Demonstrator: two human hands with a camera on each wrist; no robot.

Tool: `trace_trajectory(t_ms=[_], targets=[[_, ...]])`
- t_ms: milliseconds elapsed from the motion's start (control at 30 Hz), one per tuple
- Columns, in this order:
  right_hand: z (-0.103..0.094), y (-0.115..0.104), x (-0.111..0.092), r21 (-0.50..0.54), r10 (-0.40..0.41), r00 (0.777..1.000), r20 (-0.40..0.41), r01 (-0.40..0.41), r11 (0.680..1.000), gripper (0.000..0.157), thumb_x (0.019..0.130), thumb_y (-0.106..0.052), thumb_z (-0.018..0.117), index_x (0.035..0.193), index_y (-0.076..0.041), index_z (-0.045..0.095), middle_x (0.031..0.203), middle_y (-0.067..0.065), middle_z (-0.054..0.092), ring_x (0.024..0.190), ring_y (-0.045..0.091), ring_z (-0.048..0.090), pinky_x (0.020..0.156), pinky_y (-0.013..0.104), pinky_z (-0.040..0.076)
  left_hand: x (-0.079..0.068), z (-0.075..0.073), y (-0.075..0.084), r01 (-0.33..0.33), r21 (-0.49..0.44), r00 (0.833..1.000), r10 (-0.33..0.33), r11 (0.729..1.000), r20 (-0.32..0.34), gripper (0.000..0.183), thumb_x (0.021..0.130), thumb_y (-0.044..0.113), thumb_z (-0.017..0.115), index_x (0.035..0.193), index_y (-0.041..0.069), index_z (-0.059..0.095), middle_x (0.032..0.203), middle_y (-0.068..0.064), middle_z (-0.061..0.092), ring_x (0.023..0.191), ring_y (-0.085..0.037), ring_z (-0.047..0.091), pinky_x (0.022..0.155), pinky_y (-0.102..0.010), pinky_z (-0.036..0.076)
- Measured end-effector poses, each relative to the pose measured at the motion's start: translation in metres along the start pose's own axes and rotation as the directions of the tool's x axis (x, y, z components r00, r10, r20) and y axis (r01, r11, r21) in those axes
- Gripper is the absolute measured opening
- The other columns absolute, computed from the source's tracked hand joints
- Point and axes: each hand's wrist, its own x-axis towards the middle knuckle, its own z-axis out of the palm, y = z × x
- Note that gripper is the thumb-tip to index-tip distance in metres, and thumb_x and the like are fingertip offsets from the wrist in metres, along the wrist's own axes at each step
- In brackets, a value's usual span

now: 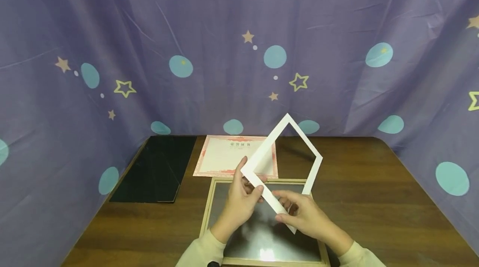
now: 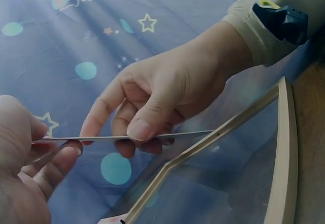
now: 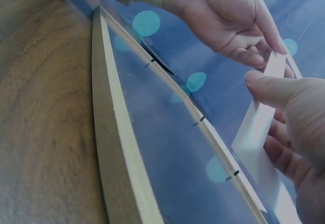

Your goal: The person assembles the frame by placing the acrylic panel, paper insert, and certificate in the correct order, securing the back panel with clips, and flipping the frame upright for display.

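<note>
Nearest, two pale sleeves (image 1: 203, 252) reach in over the close bar of a wooden frame (image 1: 277, 263) that lies flat on the desk (image 1: 374, 208). The frame is the only thing here that works as a container: a shallow tray holding a glossy clear pane (image 1: 284, 246), which mirrors the surroundings and a patch of light. Small dark tabs (image 3: 236, 173) stand along its inner edge.

Above the pane, a thin white mat with a wide opening tilts in the air. The right hand (image 1: 304, 213) has its grip pinched on the mat's lower strip, thumb in front; the left hand (image 1: 239, 198) grips the same white mat (image 1: 268, 144) near its left corner, thumb in front and fingers behind. Whether the low corner touches the pane cannot be told.

The mat looks slender enough to crease if the hands twist against each other, and its low corner could bend against the pane or catch on a tab if lowered tilted. Fingertips on the pane would likely smudge it.

Farther back, a black board (image 1: 153, 171) lies to the left, a red-bordered certificate (image 1: 220, 159) just beyond the frame, and a starry curtain (image 1: 318, 17) hangs behind.
</note>
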Motion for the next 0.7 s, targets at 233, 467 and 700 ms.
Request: trace_trajectory(t_ms=[233, 467, 700], targets=[[-0.004, -0.030, 0.009, 0.002, -0.033, 0.998, -0.056, 0.033, 0.999, 0.055, 0.069, 0.001, 0.082, 0.120, 0.003, 0.060, 0.087, 0.005, 0.070, 0.071, 0.011, 0.064, 0.058, 0.027, 0.055, -0.004, 0.004, 0.024, -0.028, 0.025, 0.997, 0.030, 0.999, -0.076, 0.081, 0.094, -0.007, 0.054, 0.153, 0.010, 0.003, 0.110, -0.016, 0.065, 0.085, -0.037, 0.065, 0.068, -0.045, 0.057], [-0.005, -0.037, 0.008, -0.012, -0.073, 0.995, -0.073, 0.072, 0.997, 0.048, 0.073, 0.004, 0.079, 0.118, 0.004, 0.061, 0.102, 0.012, 0.070, 0.085, 0.021, 0.068, 0.069, 0.037, 0.058, -0.005, 0.001, 0.025, -0.115, 0.094, 0.982, 0.128, 0.989, -0.140, 0.081, 0.093, -0.009, 0.053, 0.154, 0.010, 0.003, 0.108, -0.020, 0.067, 0.085, -0.035, 0.067, 0.064, -0.043, 0.057], [-0.010, -0.009, 0.006, -0.152, -0.181, 0.967, -0.182, 0.154, 0.976, 0.045, 0.072, 0.001, 0.081, 0.114, 0.000, 0.064, 0.110, 0.010, 0.067, 0.097, 0.022, 0.064, 0.076, 0.030, 0.055, -0.001, -0.007, 0.032, -0.206, 0.175, 0.961, 0.233, 0.963, -0.151, 0.069, 0.093, -0.013, 0.050, 0.150, -0.002, 0.014, 0.104, -0.024, 0.067, 0.070, -0.036, 0.065, 0.055, -0.036, 0.055]])
